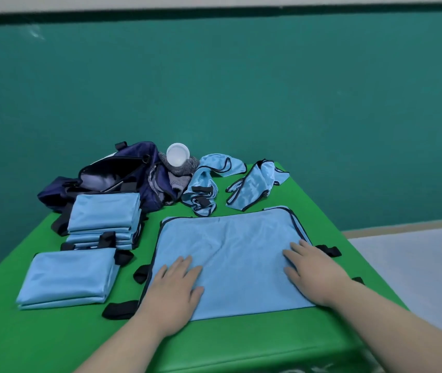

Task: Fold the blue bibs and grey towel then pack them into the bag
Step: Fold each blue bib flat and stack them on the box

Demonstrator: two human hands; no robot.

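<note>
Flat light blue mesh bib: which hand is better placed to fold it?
Probably right: the right hand covers the right edge of the light blue mesh bib; the left hand rests inside its left edge.

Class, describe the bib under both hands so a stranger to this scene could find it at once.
Start at the green table. Near its front edge lies a blue bib spread flat, the left hand and right hand resting on it. Its neighbours are folded stacks or crumpled bibs; only this one lies open.

Of the person, just this: left hand [174, 289] and right hand [315, 274] bare, forearms bare too, uncovered down to the frame edge.
</note>
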